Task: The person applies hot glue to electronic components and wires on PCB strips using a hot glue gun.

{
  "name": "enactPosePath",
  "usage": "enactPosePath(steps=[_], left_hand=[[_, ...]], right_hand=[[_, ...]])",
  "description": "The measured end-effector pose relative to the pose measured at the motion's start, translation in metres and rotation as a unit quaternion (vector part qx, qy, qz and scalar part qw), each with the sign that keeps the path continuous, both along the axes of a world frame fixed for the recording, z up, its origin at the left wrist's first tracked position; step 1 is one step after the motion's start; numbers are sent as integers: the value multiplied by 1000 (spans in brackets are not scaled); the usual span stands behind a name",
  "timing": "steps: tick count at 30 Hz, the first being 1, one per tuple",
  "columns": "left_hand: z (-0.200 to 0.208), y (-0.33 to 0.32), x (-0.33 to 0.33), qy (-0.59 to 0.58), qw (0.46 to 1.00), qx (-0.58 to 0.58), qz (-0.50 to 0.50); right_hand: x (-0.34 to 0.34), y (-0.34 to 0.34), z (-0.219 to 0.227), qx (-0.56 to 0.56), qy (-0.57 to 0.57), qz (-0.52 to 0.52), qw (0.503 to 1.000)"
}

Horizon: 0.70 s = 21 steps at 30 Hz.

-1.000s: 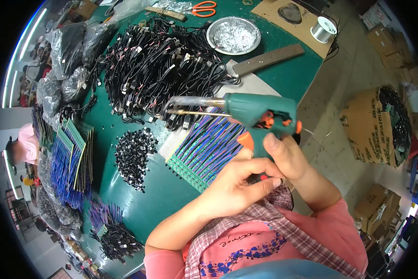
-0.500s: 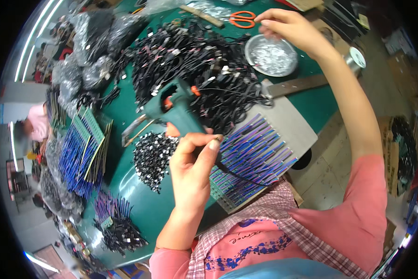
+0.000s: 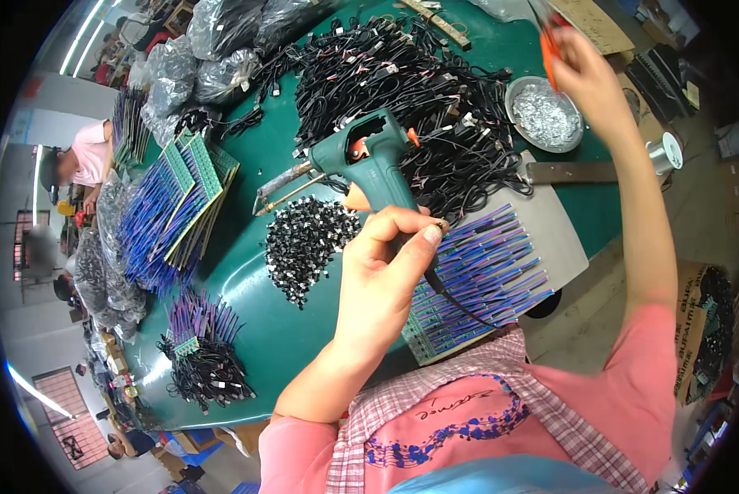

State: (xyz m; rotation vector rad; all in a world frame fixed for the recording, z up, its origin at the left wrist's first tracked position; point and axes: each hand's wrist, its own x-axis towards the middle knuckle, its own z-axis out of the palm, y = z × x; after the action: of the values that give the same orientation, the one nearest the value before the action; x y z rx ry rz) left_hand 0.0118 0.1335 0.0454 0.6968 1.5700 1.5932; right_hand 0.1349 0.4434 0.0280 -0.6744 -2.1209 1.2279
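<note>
My left hand is raised over the bench with thumb and forefinger pinched on a tiny dark piece, too small to name. Just beyond it is a green soldering gun with a metal tip pointing left and a black cord. At the upper right, my right hand grips orange-handled scissors, blades pointing up and away. Below that hand sits a round metal bowl of small silvery bits. Strips of circuit boards with blue-purple wires lie on a grey board near my body.
Black cables are heaped at the far middle. Small black-and-white connectors form a pile left of my hand. Wired board bundles and plastic bags line the left. A solder spool stands right. Another person sits far left.
My right hand has picked up the orange-handled scissors from the table and lifted them. My left hand keeps its pinch. The whole view has shifted, so things sit further right.
</note>
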Motion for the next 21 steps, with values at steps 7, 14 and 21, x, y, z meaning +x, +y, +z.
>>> enactPosePath(steps=[7,14,21], left_hand=[[4,-3,19,1,1000,6,-21],[7,-16,32,18,999,-2,-30],[7,-22,34,39,999,-12,-35]], right_hand=[[75,-184,25,-13,-112,133,985],[73,-211,12,-85,-68,166,980],[66,-211,16,-67,-79,173,979]])
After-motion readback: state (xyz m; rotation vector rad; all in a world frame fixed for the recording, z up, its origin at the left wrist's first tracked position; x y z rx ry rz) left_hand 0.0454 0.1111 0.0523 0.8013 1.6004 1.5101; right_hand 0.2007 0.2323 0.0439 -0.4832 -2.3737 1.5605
